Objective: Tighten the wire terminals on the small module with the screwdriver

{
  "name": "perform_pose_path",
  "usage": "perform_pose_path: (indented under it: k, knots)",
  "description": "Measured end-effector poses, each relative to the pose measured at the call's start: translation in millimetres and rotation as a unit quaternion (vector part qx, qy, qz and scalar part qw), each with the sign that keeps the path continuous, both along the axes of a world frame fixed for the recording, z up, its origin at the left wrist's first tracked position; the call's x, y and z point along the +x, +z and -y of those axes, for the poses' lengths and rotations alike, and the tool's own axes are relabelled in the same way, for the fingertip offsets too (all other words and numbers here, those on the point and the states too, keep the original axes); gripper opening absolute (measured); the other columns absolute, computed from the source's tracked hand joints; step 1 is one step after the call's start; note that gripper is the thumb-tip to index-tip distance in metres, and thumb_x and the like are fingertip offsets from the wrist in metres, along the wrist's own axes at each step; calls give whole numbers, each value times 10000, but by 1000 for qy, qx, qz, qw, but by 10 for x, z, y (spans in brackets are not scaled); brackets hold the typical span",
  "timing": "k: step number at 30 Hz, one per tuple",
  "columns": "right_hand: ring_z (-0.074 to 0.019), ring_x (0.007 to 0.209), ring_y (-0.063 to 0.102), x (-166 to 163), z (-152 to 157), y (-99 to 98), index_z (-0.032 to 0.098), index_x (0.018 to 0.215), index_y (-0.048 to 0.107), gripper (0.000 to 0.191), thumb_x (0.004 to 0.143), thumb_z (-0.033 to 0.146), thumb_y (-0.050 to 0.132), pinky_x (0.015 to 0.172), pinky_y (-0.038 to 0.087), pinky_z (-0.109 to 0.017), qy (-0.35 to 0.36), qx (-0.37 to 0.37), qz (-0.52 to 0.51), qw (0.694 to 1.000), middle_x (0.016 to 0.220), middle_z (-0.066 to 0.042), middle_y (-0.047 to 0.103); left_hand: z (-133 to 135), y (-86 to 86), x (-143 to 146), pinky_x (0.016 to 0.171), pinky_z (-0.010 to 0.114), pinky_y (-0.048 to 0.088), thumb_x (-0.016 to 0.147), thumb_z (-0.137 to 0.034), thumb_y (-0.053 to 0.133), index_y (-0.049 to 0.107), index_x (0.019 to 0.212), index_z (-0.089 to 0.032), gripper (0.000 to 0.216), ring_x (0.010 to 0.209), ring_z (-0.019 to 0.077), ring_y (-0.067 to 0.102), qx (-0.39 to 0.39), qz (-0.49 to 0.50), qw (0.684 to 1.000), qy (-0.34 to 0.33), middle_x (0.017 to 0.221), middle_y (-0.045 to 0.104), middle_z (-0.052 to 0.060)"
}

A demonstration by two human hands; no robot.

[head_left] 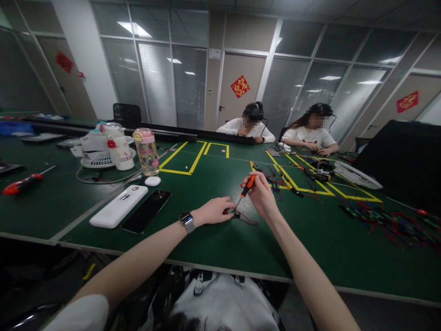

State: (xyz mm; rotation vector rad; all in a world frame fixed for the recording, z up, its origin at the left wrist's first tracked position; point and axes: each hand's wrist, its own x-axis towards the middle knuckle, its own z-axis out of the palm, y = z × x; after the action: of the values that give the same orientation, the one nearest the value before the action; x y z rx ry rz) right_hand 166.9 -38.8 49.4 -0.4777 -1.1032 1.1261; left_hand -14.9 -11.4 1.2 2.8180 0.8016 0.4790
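My right hand [262, 195] is closed round the orange and black handle of a screwdriver [248, 185]. Its thin shaft slants down to a small green circuit board with wires [236, 214] on the green table. My left hand [216, 210], with a watch on the wrist, lies low over the table and its fingertips press on the left end of that board. Red and dark wires trail from the board to the right, under my right hand. The screwdriver's tip meets the board, but the exact spot is too small to make out.
Left of my hands lie a black phone [147, 211], a white power bank [119, 207] and a pink-lidded bottle [147, 151]. A red screwdriver [22, 184] is far left. Wired boards [389, 218] are heaped at right, near yellow tape [317, 191]. Two people sit opposite.
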Motion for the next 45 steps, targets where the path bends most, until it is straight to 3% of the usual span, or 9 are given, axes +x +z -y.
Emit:
perform_pose_path:
  k: [5,9,12,19,23,26,32,39,45]
  knots:
    - [-128,772,571,12,-3,0,260,800,661,207,701,368,806,840,510,-325,-3,-3,-13,1000,846,26,633,-29,-22,-4,736,251,449,929,-321,562,662,1075,-219,204,826,160,596,-27,19,999,-1,981,575,36]
    - [-143,745,589,2,16,19,282,933,664,249,747,415,760,807,518,-337,24,-22,3,999,808,16,640,-37,-23,-4,740,252,450,930,-327,567,664,1061,-215,198,835,164,598,-31,21,999,-2,977,580,37]
    - [-131,702,586,-21,22,24,285,927,650,231,785,453,721,756,520,-304,38,-27,-7,999,774,24,633,-34,-14,-3,746,249,450,930,-316,568,668,1069,-222,196,840,163,595,-32,21,999,-3,985,581,37]
    - [-124,759,561,-1,-15,-7,268,846,681,233,698,393,809,777,519,-276,-16,-11,0,1000,843,26,611,-16,14,-3,714,248,444,923,-315,575,670,1085,-221,210,816,161,594,-34,16,999,5,976,579,36]
    - [-134,752,581,-6,18,18,292,1025,672,288,775,417,740,784,519,-300,33,-21,12,999,835,14,631,-16,18,-3,706,246,439,923,-318,575,673,1051,-219,189,814,161,594,-33,12,999,5,963,577,35]
    - [-131,713,585,-31,35,29,297,989,654,236,809,439,704,771,524,-310,61,-20,5,998,802,19,635,-19,17,0,709,245,442,924,-321,574,671,1041,-219,183,819,160,597,-32,9,999,4,967,578,36]
    - [-131,757,591,-23,-3,-15,265,847,677,245,717,438,790,787,525,-293,4,4,19,1000,827,20,636,-26,6,5,750,255,460,922,-314,570,670,1073,-220,204,842,166,607,-39,15,999,5,1000,585,43]
    - [-153,741,606,-25,35,19,278,1023,664,288,809,469,691,754,520,-324,28,-18,26,999,807,4,654,-16,20,2,733,250,452,925,-314,571,668,1051,-220,184,828,162,597,-36,13,999,3,976,578,37]
    - [-135,763,568,-34,11,-3,282,870,658,221,754,443,757,777,518,-293,-2,-1,14,1000,829,23,612,-7,7,-2,707,245,443,933,-334,558,665,1090,-235,215,804,159,587,-1,-3,1000,8,961,571,32]
